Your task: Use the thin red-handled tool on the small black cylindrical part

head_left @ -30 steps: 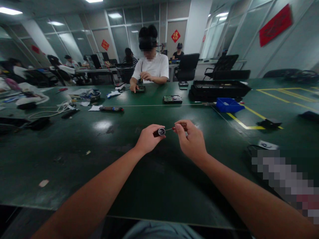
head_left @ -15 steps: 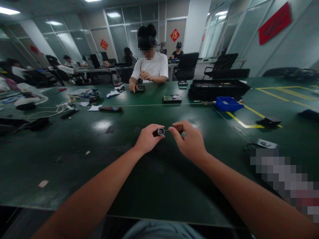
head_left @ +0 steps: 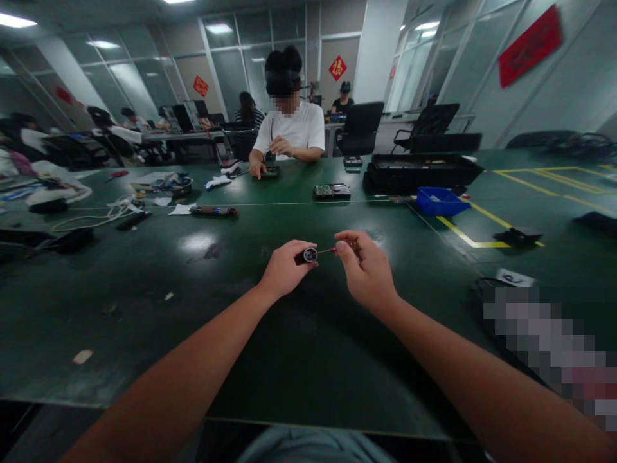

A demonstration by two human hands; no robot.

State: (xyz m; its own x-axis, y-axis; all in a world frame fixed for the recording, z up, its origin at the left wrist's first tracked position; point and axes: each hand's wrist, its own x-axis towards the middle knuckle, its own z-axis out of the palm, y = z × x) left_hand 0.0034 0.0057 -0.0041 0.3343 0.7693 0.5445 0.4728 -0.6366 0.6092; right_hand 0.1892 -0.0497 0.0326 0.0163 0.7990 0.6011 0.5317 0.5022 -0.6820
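Note:
My left hand [head_left: 284, 271] is closed round a small dark cylinder [head_left: 308, 255] with a shiny round end face that points to the right. My right hand [head_left: 367, 273] pinches a small screwdriver [head_left: 337, 248] with a red-brown handle, and its thin shaft points left at the cylinder's end face. Both hands hover just above the dark green table [head_left: 308, 347], close together near its middle.
A person in a white shirt [head_left: 292, 128] sits across the table with a small device. Between us lie a circuit board [head_left: 332, 191], a blue bin [head_left: 441, 201], black trays [head_left: 424, 172], a long tool [head_left: 213, 211] and cables [head_left: 96, 215]. Yellow tape lines mark the right side.
My right hand first closed in on the cylinder, then drew back slightly and turned, so the screwdriver's shaft shows again. My left hand has hardly moved.

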